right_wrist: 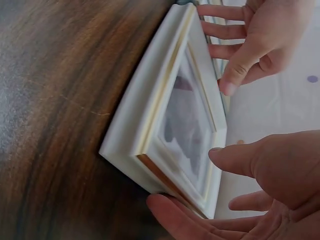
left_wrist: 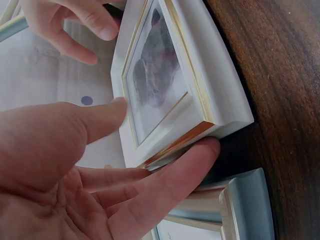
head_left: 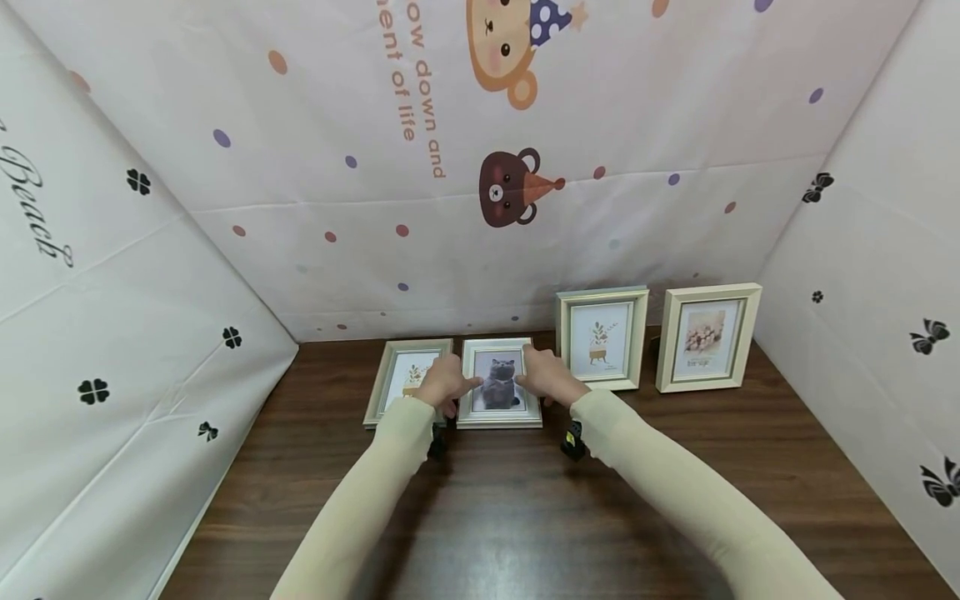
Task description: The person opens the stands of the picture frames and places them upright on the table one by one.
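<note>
A small white picture frame (head_left: 499, 422) with gold inner trim and a photo of a grey cat (head_left: 501, 385) stands on the brown wooden table, between both hands. My left hand (head_left: 441, 385) holds its left side, with the thumb over the front and the fingers (left_wrist: 165, 187) along the side edge. On the opposite side my right hand (head_left: 551, 377) grips in the same way, its thumb reaching the front border and its fingers at the side. Just left of it is a beige picture frame (head_left: 380, 382) with a plant print, partly hidden behind my left hand.
Right of my right hand stands a cream frame (head_left: 639, 340) with a potted-plant print. Another cream frame (head_left: 752, 333) with a flower picture is farther right. A patterned cloth wall (head_left: 360, 275) rises behind the frames, and white side walls enclose the table (head_left: 495, 508).
</note>
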{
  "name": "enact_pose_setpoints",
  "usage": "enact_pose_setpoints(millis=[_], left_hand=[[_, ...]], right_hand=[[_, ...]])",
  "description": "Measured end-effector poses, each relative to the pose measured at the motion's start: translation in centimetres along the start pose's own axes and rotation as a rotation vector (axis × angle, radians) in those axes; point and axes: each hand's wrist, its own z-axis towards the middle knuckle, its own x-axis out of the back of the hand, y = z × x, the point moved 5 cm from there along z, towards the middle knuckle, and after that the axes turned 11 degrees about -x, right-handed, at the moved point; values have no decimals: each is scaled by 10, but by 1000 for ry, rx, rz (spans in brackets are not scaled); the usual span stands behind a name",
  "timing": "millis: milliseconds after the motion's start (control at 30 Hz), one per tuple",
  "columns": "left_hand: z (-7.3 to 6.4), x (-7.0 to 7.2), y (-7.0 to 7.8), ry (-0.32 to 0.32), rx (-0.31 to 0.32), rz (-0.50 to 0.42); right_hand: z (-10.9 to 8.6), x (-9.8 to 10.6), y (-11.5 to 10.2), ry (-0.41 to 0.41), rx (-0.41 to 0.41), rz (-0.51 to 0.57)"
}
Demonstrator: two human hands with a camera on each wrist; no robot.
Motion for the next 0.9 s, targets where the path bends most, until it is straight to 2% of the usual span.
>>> enact_pose_setpoints(millis=[300, 600, 900], left_hand=[[2, 0, 3, 27, -8, 17], [8, -5, 3, 57, -13, 119], [8, -5, 3, 65, -16, 126]], right_hand=[[3, -10, 0, 19, 22, -6], [5, -13, -1, 89, 75, -82], [5, -16, -1, 103, 71, -97]])
